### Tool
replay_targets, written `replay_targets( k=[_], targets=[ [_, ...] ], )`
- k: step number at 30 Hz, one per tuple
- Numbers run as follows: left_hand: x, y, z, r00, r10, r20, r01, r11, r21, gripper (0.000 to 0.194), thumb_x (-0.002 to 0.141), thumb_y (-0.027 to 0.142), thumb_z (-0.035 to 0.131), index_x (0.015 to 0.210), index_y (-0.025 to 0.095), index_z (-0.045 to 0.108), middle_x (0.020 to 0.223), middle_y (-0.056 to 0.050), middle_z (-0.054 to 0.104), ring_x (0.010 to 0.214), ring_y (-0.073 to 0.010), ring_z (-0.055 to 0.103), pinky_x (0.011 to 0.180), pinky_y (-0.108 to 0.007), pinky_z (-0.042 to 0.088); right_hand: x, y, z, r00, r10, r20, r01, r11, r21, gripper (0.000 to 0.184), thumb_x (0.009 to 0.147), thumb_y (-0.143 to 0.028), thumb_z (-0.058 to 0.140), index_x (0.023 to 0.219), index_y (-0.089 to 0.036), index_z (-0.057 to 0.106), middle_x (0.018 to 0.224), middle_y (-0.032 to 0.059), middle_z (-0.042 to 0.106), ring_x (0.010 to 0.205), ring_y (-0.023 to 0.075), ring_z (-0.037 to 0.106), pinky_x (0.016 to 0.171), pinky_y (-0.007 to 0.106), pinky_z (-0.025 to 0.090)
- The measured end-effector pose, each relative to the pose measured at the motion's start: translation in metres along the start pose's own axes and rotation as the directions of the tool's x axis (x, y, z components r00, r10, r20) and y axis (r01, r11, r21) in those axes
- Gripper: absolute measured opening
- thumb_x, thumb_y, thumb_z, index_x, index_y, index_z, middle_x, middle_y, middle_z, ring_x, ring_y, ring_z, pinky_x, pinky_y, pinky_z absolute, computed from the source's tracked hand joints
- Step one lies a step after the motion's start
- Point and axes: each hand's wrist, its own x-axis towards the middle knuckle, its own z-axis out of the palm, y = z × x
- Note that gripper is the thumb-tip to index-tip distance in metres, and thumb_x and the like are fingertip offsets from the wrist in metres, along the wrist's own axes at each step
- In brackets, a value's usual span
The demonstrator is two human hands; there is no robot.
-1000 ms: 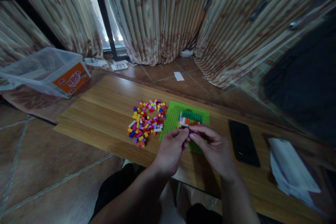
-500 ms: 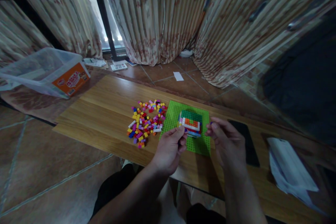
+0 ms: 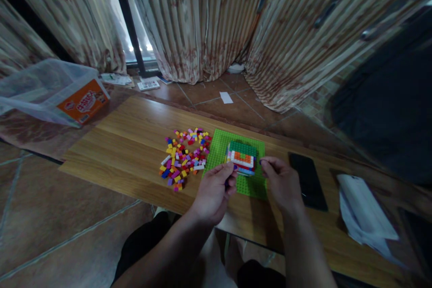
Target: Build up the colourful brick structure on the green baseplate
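A green studded baseplate (image 3: 251, 185) lies on the wooden table, carrying a small brick build (image 3: 242, 157) with a dark green top and layers of white, orange, red and blue. Between thumb and fingers, my left hand (image 3: 216, 189) pinches a small purple brick (image 3: 235, 168) near the build's front left corner. My right hand (image 3: 281, 182) is closed in a pinch over the plate's right edge, with a tiny dark purple brick (image 3: 260, 162) at its fingertips. Left of the plate spreads a pile of loose toy bricks (image 3: 184, 157) in many colours.
On the wooden table (image 3: 118, 144), a black phone-like slab (image 3: 307, 180) and a white plastic packet (image 3: 366, 209) lie to the right. A clear plastic bin (image 3: 50, 92) with an orange label stands at far left. Curtains (image 3: 185, 22) hang behind, and a paper (image 3: 226, 97) lies on the tiled floor.
My right hand has turned and come lower, its fingers more tightly together. My left hand keeps its pinch beside the build. The whole view has shifted slightly.
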Motion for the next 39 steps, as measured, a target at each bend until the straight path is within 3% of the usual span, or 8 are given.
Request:
replay_targets(
  k=[4, 11, 25, 30, 39],
  targets=[
    [0.000, 0.001, 0.000, 1.000, -0.007, 0.001, 0.007, 1.000, 0.004, 0.033, 0.063, 0.033, 0.085, 0.071, 0.011, 0.061, 0.068, 0.001, 0.054, 0.055, -0.0032, 0.040, 0.047, -0.017, 0.025, 0.002, 0.000, 0.003, 0.998, 0.060, -0.007, -0.059, 0.990, 0.128, 0.032, 0.066, -0.047, 0.074, 0.082, -0.020, 0.076, 0.081, 0.0041, 0.073, 0.074, 0.0189, 0.062, 0.063, 0.031, 0.048],
    [0.000, 0.000, 0.000, 1.000, 0.000, 0.008, 0.000, 1.000, -0.001, 0.032, 0.066, 0.033, 0.083, 0.071, 0.011, 0.062, 0.068, 0.002, 0.053, 0.055, -0.0032, 0.040, 0.046, -0.017, 0.025, 0.004, 0.001, 0.009, 0.997, 0.077, 0.027, -0.081, 0.977, 0.197, 0.028, 0.064, -0.045, 0.077, 0.078, -0.021, 0.076, 0.074, 0.0020, 0.073, 0.065, 0.0162, 0.060, 0.063, 0.032, 0.050],
    [0.000, 0.000, -0.001, 1.000, 0.006, 0.017, -0.006, 1.000, -0.009, 0.033, 0.064, 0.034, 0.084, 0.071, 0.011, 0.062, 0.067, 0.002, 0.052, 0.054, -0.0033, 0.040, 0.046, -0.018, 0.024, 0.003, -0.003, 0.006, 0.996, 0.079, 0.039, -0.083, 0.989, 0.121, 0.034, 0.058, -0.046, 0.081, 0.077, -0.019, 0.074, 0.071, 0.0026, 0.071, 0.063, 0.0176, 0.062, 0.062, 0.033, 0.052],
    [0.000, 0.001, 0.000, 1.000, -0.001, 0.013, 0.002, 1.000, -0.005, 0.033, 0.064, 0.034, 0.084, 0.071, 0.011, 0.062, 0.067, 0.002, 0.053, 0.054, -0.0031, 0.039, 0.047, -0.018, 0.024, 0.002, -0.002, 0.004, 0.998, 0.033, 0.057, -0.034, 0.999, 0.005, 0.034, 0.062, -0.048, 0.078, 0.077, -0.018, 0.073, 0.071, 0.0034, 0.072, 0.065, 0.0186, 0.063, 0.065, 0.033, 0.050],
    [0.000, 0.001, -0.001, 1.000, -0.001, 0.024, 0.001, 1.000, -0.009, 0.031, 0.065, 0.033, 0.083, 0.070, 0.011, 0.062, 0.067, 0.002, 0.052, 0.054, -0.0031, 0.039, 0.046, -0.018, 0.025, 0.003, 0.003, 0.002, 0.994, 0.058, 0.093, -0.058, 0.998, -0.006, 0.037, 0.069, -0.051, 0.075, 0.087, -0.019, 0.076, 0.080, 0.0044, 0.074, 0.071, 0.0201, 0.065, 0.069, 0.034, 0.051]
  ],
)
